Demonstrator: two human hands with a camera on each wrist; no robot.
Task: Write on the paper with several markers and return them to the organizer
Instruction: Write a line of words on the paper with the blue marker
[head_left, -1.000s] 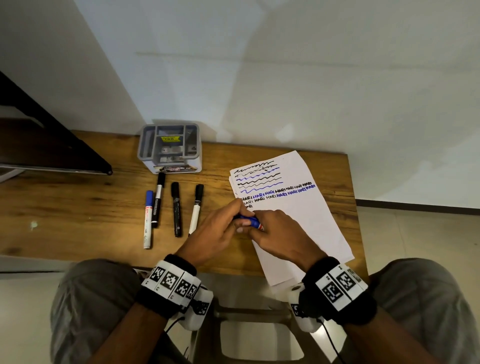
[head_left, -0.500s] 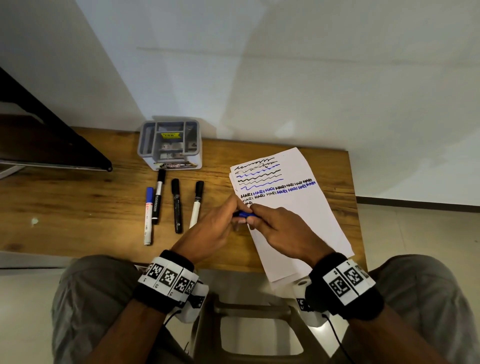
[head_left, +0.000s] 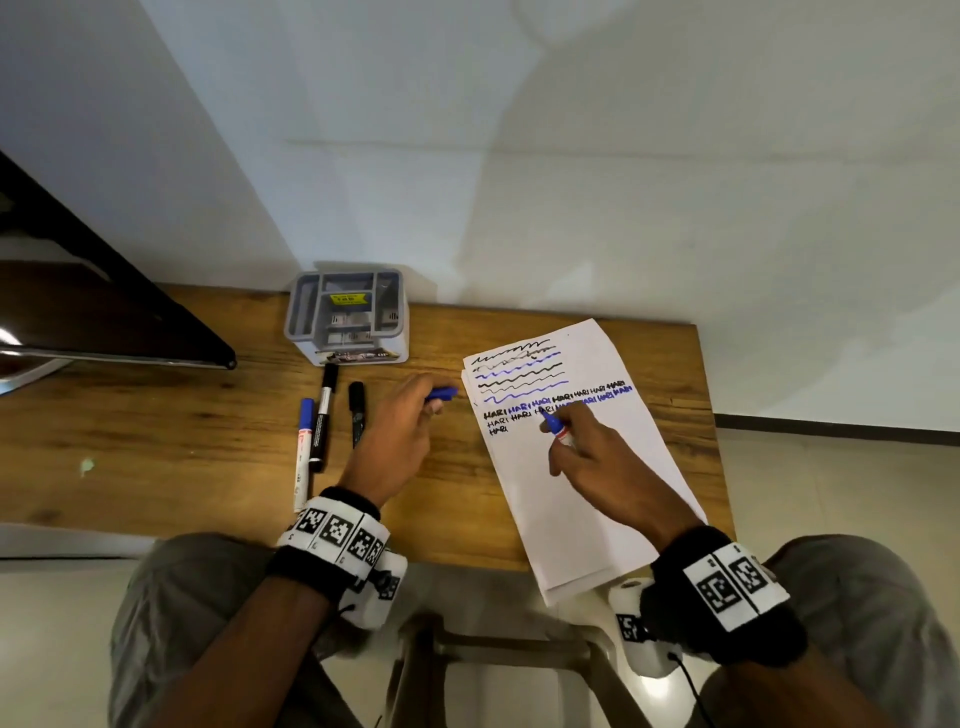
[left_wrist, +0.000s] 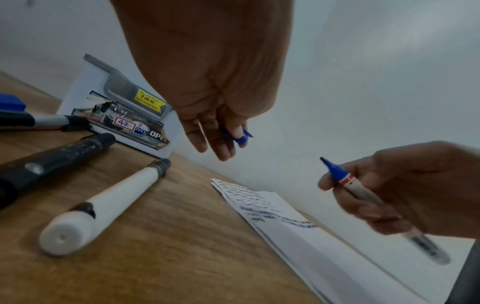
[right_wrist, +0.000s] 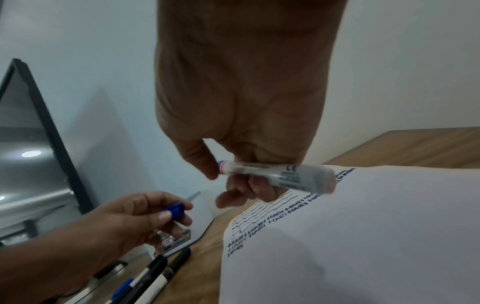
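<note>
My right hand (head_left: 553, 431) grips an uncapped blue marker (head_left: 557, 426), tip pointing at the handwritten lines on the white paper (head_left: 582, 509). In the wrist views the right hand (left_wrist: 335, 185) (right_wrist: 223, 185) holds the marker (left_wrist: 348, 182) (right_wrist: 275, 176) above the sheet (right_wrist: 363, 236). My left hand (head_left: 434, 402) pinches the blue cap (head_left: 442, 393) (left_wrist: 242, 137) (right_wrist: 175, 209) over the table, left of the paper. The grey and white organizer (head_left: 358, 356) stands by the wall. Capped markers lie in front of it: blue (head_left: 304, 447), black and white (head_left: 324, 410), black (head_left: 356, 415), white (left_wrist: 103, 205).
A dark monitor (head_left: 104, 322) stands on the wooden table (head_left: 156, 426) at the left. The paper hangs over the table's near edge. A stool (head_left: 493, 654) sits between my knees below the table.
Both hands were joined on the blue marker. They have pulled apart: the cap came off in my left hand, which moved left, and my right hand carried the marker up over the writing.
</note>
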